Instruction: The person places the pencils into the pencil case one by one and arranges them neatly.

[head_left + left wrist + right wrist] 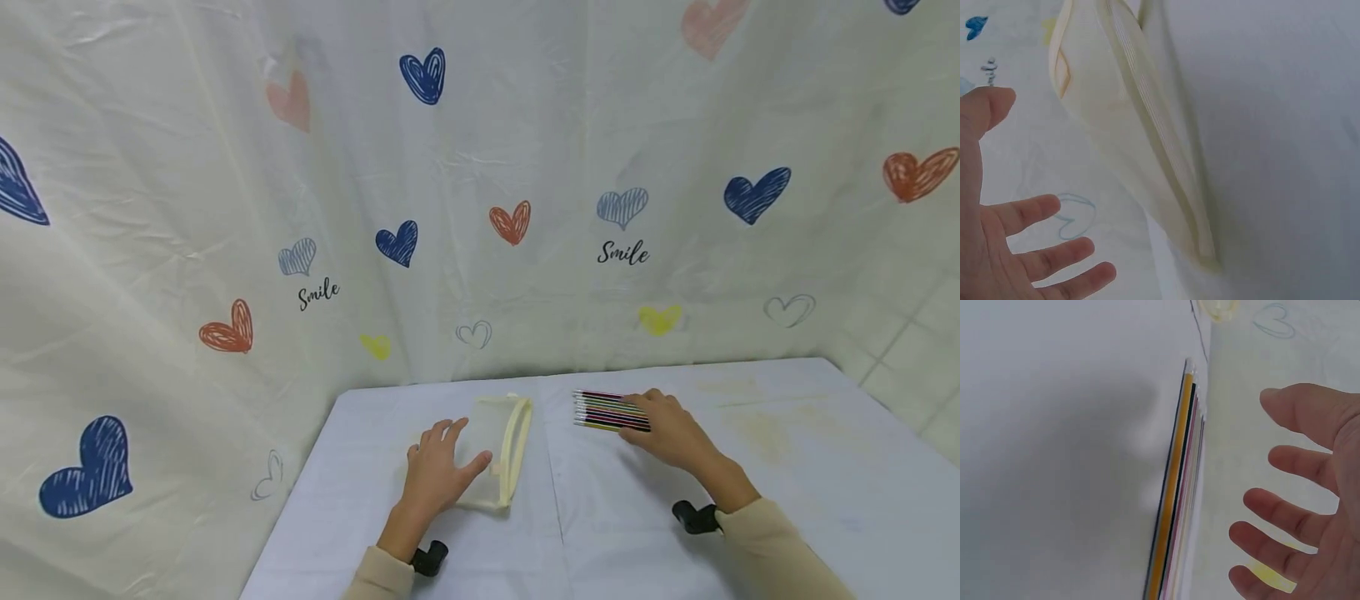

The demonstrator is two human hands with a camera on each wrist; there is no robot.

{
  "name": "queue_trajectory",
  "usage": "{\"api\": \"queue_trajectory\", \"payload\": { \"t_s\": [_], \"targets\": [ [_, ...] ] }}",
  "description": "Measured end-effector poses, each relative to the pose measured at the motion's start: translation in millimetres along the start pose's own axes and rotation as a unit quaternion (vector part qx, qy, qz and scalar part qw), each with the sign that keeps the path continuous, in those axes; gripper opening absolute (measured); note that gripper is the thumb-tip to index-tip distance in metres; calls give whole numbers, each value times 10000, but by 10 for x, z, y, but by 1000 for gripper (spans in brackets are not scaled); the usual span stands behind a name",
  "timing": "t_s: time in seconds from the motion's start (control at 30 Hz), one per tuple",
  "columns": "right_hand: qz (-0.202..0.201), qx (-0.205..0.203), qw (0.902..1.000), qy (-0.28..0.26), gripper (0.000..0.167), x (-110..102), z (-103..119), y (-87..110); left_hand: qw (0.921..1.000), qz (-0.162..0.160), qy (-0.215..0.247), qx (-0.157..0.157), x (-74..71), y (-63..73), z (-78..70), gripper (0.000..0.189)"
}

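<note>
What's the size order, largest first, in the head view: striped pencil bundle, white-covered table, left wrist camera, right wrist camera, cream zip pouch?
1. White-covered table
2. Cream zip pouch
3. Striped pencil bundle
4. Left wrist camera and right wrist camera: too alike to rank

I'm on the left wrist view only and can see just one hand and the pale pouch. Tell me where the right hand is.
Observer: In the head view, the right hand is over the right end of a row of pencils; I can't tell whether it touches them.
Operator: Report how its fingers look.
Observer: The right wrist view shows them spread apart from one another.
Operator: Now place those pencils for me.
Observer: In the head view they lie to the right of the pale pouch, with a gap between.
</note>
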State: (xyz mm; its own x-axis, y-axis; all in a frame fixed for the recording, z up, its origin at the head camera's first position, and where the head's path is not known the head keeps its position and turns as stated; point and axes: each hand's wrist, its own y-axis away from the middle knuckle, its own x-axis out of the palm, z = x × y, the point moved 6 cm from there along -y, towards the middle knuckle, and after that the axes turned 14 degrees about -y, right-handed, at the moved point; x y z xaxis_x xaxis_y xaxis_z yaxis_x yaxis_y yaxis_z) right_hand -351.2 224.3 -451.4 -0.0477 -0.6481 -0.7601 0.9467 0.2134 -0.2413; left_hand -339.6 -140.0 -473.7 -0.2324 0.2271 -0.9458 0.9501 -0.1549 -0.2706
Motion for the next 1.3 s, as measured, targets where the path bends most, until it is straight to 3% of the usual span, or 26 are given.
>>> {"api": "queue_trajectory", "payload": {
  "t_s": [0.23,0.43,0.87,1.3],
  "targets": [
    [90,19,9992,-398,29,199,-82,-120,9988,271,344,-198,159,-46,-62,77],
    [75,194,9989,-426,23,244,-109,-173,9972,447,524,-274,208,-50,-108,87],
    [165,343,9993,-22,15,302,-271,-144,9977,515,261,-343,269,21,-82,102],
    [411,705,9966,146,18,381,-301,-140,9973,636,-239,-290,294,86,-124,110]
  ]
}}
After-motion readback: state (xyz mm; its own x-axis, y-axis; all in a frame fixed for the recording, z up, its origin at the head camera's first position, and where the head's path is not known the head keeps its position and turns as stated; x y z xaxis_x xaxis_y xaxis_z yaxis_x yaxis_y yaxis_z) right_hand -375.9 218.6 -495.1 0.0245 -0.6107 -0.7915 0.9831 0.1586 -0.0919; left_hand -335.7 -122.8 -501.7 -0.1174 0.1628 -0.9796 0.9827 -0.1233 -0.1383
